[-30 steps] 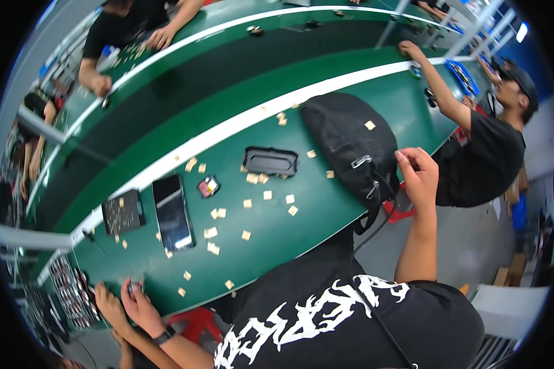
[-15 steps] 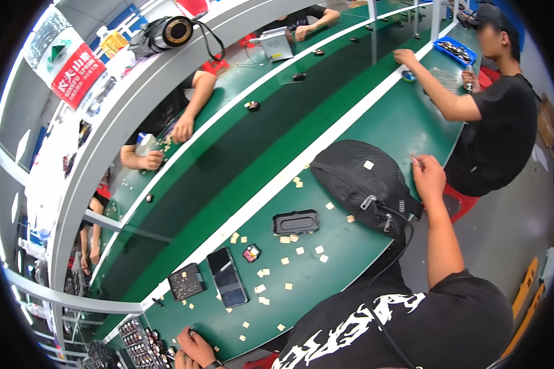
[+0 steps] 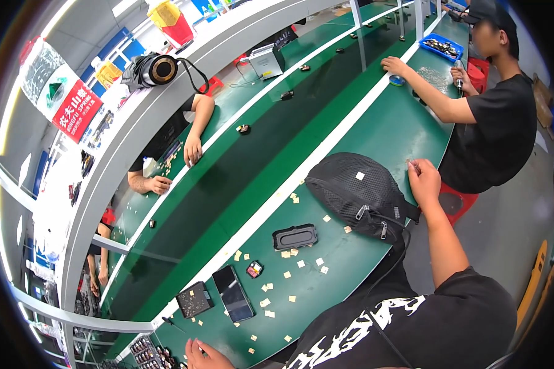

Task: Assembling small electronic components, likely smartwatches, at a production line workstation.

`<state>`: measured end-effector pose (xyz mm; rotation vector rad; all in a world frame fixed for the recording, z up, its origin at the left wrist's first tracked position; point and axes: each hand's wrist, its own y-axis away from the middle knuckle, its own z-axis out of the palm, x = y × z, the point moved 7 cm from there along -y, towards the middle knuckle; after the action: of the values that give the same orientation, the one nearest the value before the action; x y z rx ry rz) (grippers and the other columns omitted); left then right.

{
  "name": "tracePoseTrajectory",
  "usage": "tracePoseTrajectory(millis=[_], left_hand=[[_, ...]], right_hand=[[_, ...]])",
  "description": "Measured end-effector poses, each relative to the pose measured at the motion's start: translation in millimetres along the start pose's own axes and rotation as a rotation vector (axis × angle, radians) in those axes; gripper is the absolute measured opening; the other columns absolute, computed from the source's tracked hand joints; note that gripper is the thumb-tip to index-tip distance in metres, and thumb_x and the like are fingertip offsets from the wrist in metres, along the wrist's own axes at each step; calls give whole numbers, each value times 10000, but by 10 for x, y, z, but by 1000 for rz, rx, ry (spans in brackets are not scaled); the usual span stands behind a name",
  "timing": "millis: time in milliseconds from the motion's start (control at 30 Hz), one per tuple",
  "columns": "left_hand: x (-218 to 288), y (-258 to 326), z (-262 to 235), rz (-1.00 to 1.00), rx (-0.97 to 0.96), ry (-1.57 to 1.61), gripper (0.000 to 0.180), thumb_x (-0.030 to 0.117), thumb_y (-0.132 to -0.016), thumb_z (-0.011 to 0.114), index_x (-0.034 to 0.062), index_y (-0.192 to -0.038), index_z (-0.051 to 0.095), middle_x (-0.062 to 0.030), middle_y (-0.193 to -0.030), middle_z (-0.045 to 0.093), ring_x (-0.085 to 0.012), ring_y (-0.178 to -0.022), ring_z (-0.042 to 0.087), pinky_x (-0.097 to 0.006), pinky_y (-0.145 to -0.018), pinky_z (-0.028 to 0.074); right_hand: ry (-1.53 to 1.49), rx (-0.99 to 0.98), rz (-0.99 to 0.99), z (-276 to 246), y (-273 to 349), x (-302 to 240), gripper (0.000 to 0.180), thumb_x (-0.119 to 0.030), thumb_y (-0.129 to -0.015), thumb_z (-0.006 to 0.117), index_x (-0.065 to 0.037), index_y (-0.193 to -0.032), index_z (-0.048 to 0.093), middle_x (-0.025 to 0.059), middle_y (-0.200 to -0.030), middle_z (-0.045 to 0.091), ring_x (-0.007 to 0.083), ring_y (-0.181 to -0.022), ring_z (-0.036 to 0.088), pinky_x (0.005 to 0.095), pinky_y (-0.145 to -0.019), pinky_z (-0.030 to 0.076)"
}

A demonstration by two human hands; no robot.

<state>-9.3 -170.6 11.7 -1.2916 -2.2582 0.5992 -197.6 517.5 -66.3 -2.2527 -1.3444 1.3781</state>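
My right hand [image 3: 423, 181] reaches past the black mesh bag [image 3: 366, 194], near the table's right edge. Its thumb and index finger are pinched together on something too small to make out. Low at the left, my left hand [image 3: 208, 355] is partly cut off by the lower edge, fingers apart, with nothing visible in them. Nearby is a rack [image 3: 151, 352] of small dark parts. Between my hands lie a dark phone [image 3: 234, 293], a small black-and-red part [image 3: 255, 269], a black tray [image 3: 295, 236] and a black box [image 3: 194, 299] with tiny bits in it.
Small cream squares [image 3: 265, 302] are scattered over the green table [image 3: 345, 277]. A dark conveyor belt [image 3: 240, 166] carries small parts past its far side. At the right, a co-worker [image 3: 492, 123] sits by a blue bin [image 3: 441, 47]. Another person's hands [image 3: 192, 150] work across the belt.
The whole view has shifted slightly. My left hand's fingers have spread, and the small dark thing at them is out of sight. My right hand stays beside the bag, still pinched.
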Motion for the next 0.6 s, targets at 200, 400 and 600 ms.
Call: tracePoseTrajectory(millis=[200, 400, 600], left_hand=[[1229, -331, -703, 276, 75, 756, 265, 80, -963, 553, -56, -1180, 619, -192, -1221, 630, -356, -1178, 582, -436, -1039, 443], [2368, -606, -1912, 830, 193, 981, 228, 288, -940, 628, 90, -1050, 599, -62, -1050, 576, -214, -894, 502, -514, -1028, 377], [2104, -525, -2027, 675, 333, 977, 251, 222, -938, 624, 156, -811, 417, 59, -872, 446, -158, -788, 434, -449, -952, 327]], right_hand=[[47, -28, -35, 22, -19, -79, 165, -181, -909, 688, -17, -907, 690, 150, -842, 661, 320, -735, 646, 412, -670, 497], [58, -3, -148, 60, -14, 84, 215, -191, -931, 681, 23, -918, 700, 151, -830, 684, 299, -722, 666, 396, -671, 517], [-5, -20, -86, 200, 73, -9, 182, -160, -923, 684, 21, -919, 708, 126, -811, 686, 243, -685, 655, 366, -659, 514]])
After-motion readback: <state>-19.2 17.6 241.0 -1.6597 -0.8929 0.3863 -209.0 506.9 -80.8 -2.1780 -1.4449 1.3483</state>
